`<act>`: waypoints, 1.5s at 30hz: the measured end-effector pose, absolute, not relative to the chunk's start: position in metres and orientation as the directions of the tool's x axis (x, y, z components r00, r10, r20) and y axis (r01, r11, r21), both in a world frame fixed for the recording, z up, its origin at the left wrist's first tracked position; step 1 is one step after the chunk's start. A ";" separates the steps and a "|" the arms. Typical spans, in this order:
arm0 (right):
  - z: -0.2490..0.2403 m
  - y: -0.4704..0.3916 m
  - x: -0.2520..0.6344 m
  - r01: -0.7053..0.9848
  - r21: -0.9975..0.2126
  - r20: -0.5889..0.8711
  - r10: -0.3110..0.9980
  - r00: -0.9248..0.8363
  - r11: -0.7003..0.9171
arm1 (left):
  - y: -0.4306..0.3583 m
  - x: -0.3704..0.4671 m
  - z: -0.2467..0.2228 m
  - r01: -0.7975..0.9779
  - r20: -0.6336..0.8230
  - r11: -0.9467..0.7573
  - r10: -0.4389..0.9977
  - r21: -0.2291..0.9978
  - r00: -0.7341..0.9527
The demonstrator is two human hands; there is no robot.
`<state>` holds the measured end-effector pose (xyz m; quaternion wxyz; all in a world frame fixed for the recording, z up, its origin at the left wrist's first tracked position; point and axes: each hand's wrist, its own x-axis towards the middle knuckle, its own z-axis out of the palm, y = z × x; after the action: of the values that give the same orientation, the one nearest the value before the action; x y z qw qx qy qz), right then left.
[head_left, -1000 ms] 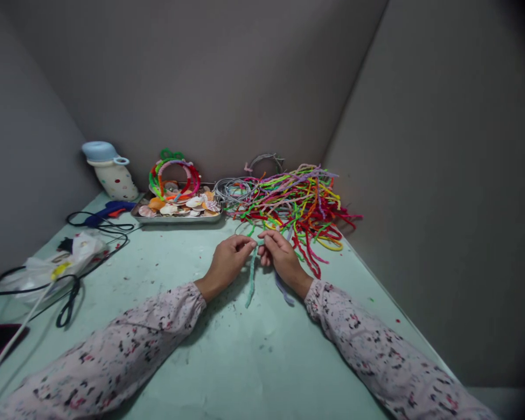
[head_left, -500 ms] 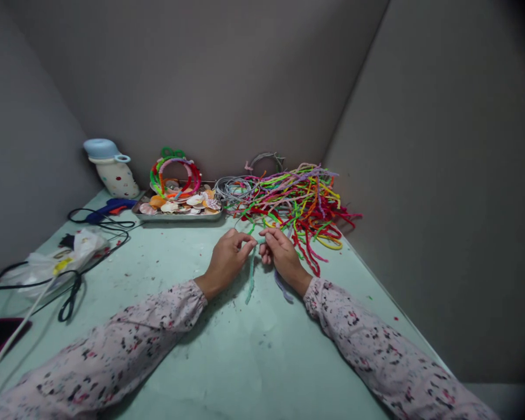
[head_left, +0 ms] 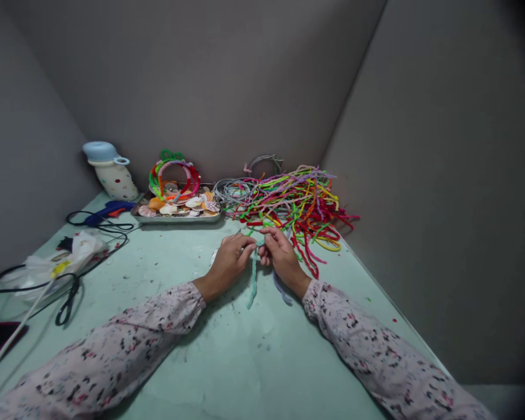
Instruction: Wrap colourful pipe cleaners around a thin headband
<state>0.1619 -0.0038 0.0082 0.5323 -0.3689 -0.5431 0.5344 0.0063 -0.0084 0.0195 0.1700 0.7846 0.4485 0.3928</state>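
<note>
A mint-green pipe cleaner hangs between my two hands, its loose end dangling toward the tabletop. My left hand pinches it between thumb and fingertips. From the other side my right hand closes on the same pipe cleaner, thumb pressed to the fingers, close to the left fingertips. A lavender pipe cleaner trails below my right wrist, its upper part hidden by the hand. Thin greyish pieces show at the fingertips, too small to make out.
Behind my right hand lies a tangled heap of coloured pipe cleaners, beside coiled grey wire. A metal tray holds seashells and fuzzy coloured rings. Leftward are a bottle, black cables and a plastic bag.
My left fingers have shifted slightly and cover more of the strand. The hanging mint-green end has swung a little. My right hand stays almost in place.
</note>
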 end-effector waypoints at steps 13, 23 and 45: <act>0.008 0.000 0.163 -0.060 -0.984 0.173 0.973 -0.151 0.165 | -0.010 0.006 0.022 0.479 0.440 -0.441 0.890 0.759 0.123; 0.014 -0.003 0.166 -0.013 -0.992 0.124 0.981 -0.146 0.123 | -0.012 0.006 0.026 0.486 0.402 -0.442 0.896 0.754 0.190; 0.015 -0.002 0.165 -0.017 -0.988 0.153 0.976 -0.157 0.152 | -0.012 0.006 0.025 0.503 0.411 -0.448 0.892 0.739 0.190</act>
<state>0.1648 -0.0023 0.0145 0.4969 -0.4178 -0.5736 0.4995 0.0058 -0.0125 0.0252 0.2284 0.7369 0.4731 0.4254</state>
